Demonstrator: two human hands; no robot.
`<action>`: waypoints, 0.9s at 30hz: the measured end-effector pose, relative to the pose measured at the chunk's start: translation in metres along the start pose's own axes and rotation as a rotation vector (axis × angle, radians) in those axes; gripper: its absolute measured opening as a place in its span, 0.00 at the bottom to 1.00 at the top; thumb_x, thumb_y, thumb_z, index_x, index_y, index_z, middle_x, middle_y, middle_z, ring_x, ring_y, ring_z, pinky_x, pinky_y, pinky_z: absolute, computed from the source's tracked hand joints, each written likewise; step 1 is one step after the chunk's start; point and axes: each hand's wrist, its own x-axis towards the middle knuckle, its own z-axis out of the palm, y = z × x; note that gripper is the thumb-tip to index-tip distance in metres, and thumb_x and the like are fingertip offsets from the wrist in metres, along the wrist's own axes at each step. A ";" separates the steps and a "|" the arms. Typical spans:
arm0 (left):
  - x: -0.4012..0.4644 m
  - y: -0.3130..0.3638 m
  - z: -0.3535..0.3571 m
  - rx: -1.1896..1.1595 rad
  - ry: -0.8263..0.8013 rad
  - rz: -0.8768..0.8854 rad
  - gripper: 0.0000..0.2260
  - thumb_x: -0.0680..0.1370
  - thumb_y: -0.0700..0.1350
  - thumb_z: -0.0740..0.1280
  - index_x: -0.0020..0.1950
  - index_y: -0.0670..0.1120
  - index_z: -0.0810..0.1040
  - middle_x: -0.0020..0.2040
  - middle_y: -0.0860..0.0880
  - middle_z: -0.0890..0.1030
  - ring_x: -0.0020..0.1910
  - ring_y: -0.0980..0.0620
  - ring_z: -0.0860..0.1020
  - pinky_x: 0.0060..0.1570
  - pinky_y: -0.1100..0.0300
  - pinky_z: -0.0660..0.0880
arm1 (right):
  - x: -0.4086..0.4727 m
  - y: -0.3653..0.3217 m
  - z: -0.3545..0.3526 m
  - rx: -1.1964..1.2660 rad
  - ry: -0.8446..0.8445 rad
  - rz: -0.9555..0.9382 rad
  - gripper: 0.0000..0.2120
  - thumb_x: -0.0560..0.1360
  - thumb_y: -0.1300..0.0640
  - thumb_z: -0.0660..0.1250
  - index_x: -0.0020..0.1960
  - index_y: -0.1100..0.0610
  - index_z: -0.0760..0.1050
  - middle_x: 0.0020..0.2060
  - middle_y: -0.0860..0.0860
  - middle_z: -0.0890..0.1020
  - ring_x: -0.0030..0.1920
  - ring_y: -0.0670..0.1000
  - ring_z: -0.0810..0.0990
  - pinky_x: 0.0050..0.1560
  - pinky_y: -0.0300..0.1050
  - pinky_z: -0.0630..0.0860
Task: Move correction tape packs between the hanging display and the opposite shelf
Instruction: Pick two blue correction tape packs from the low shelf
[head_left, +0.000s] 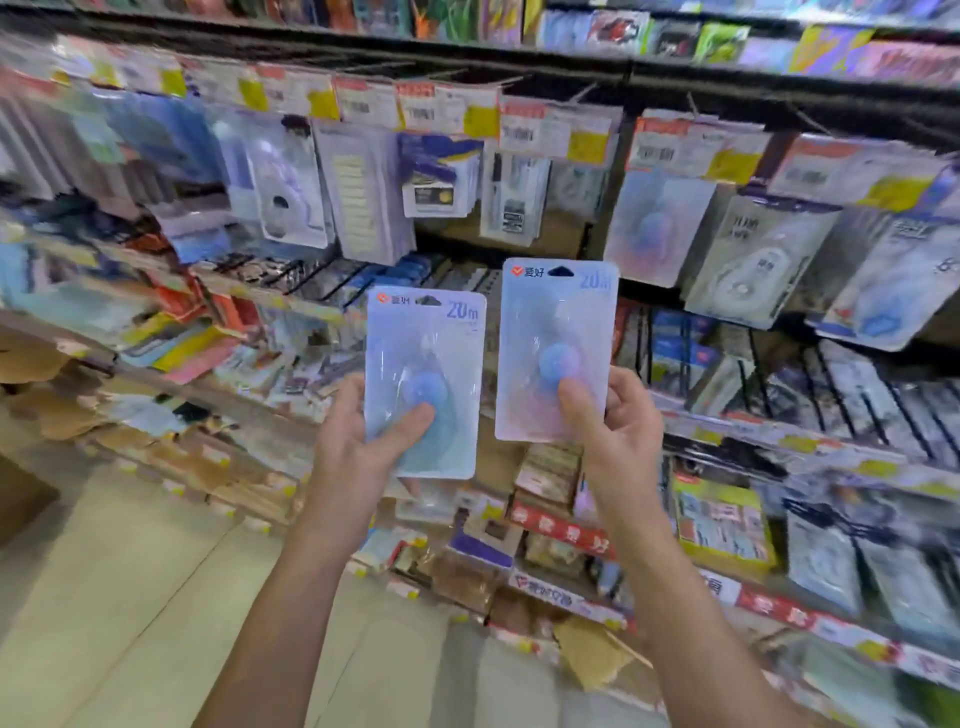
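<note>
Each hand holds one correction tape pack upright in front of the hanging display. The left hand (358, 441) clamps the left pack (423, 384) with its thumb across the front; the right hand (610, 421) pinches the right pack (556, 348), held higher, the same way. Matching packs (657, 228) hang just beyond, far right. To hang one well, line its top slot with a free hook and keep the card level.

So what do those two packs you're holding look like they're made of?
Both the left pack and the right pack look like printed card behind a glossy clear plastic blister: glare streaks cross the fronts, and a hang hole is cut at the top. The blur leaves this uncertain.
</note>
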 end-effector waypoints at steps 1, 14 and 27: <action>0.006 0.003 -0.004 0.002 -0.044 -0.008 0.17 0.69 0.40 0.76 0.53 0.49 0.74 0.45 0.54 0.85 0.41 0.54 0.84 0.30 0.58 0.79 | 0.001 -0.001 0.004 -0.023 0.024 -0.008 0.10 0.75 0.51 0.72 0.52 0.55 0.77 0.46 0.57 0.84 0.44 0.52 0.84 0.44 0.51 0.81; 0.089 -0.007 0.001 0.022 -0.335 -0.064 0.15 0.73 0.44 0.73 0.57 0.52 0.76 0.48 0.53 0.84 0.37 0.48 0.82 0.19 0.57 0.72 | 0.047 0.006 0.010 -0.061 0.358 -0.111 0.09 0.79 0.57 0.71 0.54 0.61 0.75 0.40 0.55 0.80 0.40 0.50 0.80 0.41 0.47 0.77; 0.156 -0.046 0.053 0.042 -0.425 -0.055 0.10 0.70 0.46 0.73 0.49 0.55 0.77 0.45 0.50 0.82 0.35 0.46 0.80 0.18 0.58 0.71 | 0.114 0.010 -0.024 0.015 0.328 -0.275 0.07 0.77 0.58 0.70 0.52 0.58 0.75 0.34 0.46 0.80 0.36 0.45 0.77 0.38 0.40 0.75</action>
